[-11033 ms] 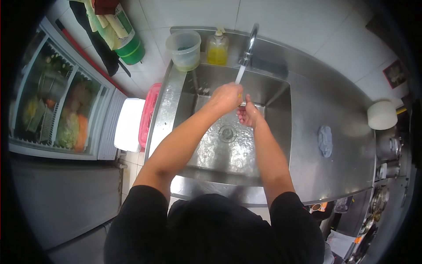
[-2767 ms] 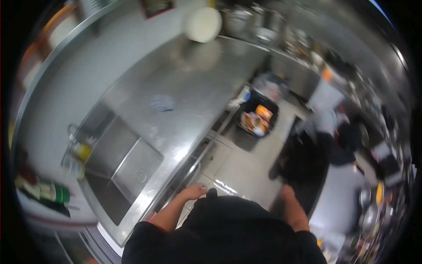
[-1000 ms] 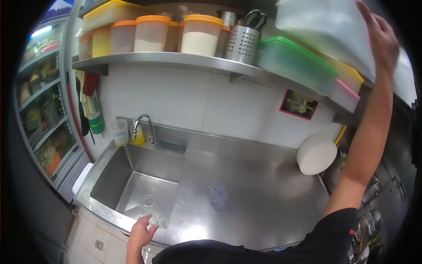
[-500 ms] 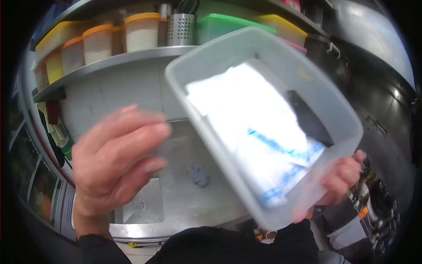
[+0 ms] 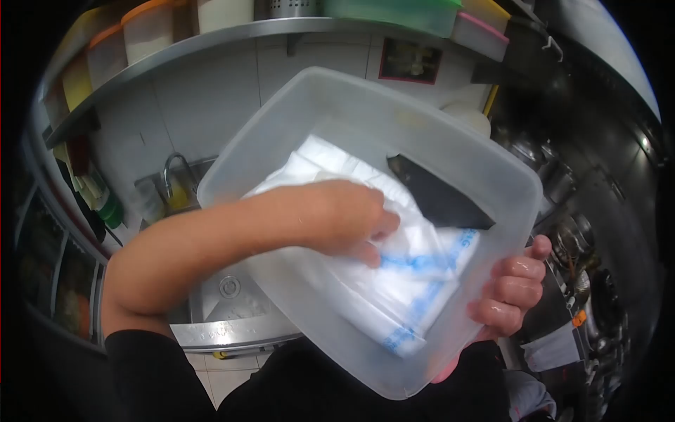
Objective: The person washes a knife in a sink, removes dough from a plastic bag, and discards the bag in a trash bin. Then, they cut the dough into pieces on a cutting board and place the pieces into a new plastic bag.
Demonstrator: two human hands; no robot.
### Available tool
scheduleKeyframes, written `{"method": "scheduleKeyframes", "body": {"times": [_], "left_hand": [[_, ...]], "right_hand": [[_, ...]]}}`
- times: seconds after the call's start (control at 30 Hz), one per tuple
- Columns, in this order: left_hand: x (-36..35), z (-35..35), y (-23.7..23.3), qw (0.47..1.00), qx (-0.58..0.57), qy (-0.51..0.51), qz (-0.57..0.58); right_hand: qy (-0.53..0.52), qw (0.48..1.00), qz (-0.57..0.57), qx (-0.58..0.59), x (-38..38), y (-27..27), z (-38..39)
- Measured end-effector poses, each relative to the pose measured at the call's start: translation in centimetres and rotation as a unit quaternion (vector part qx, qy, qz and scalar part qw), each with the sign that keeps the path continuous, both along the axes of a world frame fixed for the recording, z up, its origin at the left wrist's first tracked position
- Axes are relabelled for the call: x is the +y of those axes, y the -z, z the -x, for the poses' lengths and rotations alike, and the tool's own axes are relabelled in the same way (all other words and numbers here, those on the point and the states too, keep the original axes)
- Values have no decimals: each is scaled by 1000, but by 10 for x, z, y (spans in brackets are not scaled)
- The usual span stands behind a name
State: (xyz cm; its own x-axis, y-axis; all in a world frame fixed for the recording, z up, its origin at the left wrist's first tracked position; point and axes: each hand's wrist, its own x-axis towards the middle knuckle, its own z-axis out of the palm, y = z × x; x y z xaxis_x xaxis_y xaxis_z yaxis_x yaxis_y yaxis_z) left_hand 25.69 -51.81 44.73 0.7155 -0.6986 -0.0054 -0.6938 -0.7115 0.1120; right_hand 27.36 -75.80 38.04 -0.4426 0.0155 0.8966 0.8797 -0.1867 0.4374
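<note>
We are holding a big see-through plastic tub [image 5: 330,105] up in front of us, above the shiny steel sink [image 5: 228,299]. Our right hand [image 5: 510,295] is gripping the tub's near corner from below, with its fingers curled tight on it. Our left hand [image 5: 344,218] is now inside the tub, fingers bent and pinching the pile of white plastic bags with blue print [image 5: 422,281]. Half a second ago it was spread wide open in the air beside the tub. So the reaching in is done and the hand is on the bags. The bags are lying in the tub, beside a flat dark thing [image 5: 436,200].
</note>
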Motion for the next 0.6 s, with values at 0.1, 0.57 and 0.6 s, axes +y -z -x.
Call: {"method": "scheduleKeyframes", "body": {"times": [0.1, 0.57, 0.6], "left_hand": [[2, -1, -1, 998, -2, -7, -56], [54, -6, -115, 807, -478, -35, 344], [57, -11, -122, 845, -473, -64, 240]], "right_hand": [[-25, 999, 13, 34, 7, -1, 1], [51, 984, 85, 146, -14, 2, -17], [55, 984, 84, 145, -15, 3, -20]]}}
